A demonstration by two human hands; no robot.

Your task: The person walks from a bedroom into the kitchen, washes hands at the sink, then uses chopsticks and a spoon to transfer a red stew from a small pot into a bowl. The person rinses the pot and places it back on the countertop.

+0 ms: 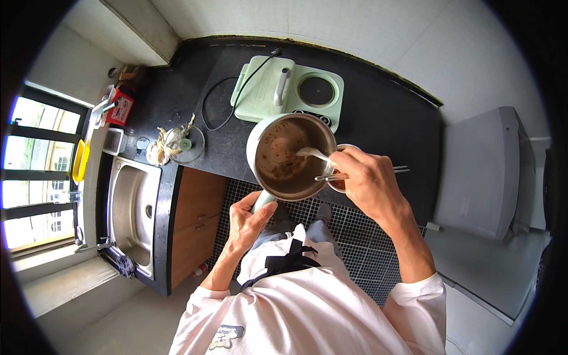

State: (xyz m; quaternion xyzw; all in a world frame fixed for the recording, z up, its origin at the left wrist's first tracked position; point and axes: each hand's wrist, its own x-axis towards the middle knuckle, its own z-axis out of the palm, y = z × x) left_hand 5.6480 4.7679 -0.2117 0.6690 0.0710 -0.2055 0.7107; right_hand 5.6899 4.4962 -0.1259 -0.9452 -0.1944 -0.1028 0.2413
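Note:
My left hand (pixel 246 220) grips the pale green handle (pixel 263 200) of a saucepan (pixel 252 155), held up with its mouth tilted towards me. Brown residue and small dark bits coat the bottom inside. In my right hand (pixel 364 179) are a white spoon (pixel 313 153) and a pair of metal chopsticks (pixel 327 177). The spoon's bowl reaches inside the pan, while the chopstick tips are by its right rim. Partly hidden behind my right hand and the pan, a bowl (pixel 348 146) with reddish-brown food stands at the counter's front edge.
A pale green electric cooker (pixel 262 93) with a round hotplate (pixel 316 90) and a loose black cord (pixel 205 102) sits on the dark countertop (pixel 390 120). Leftwards are a glass lid (pixel 197 148) over pale scraps (pixel 159 151) and a steel sink (pixel 128 208). A grey appliance (pixel 475 173) stands right.

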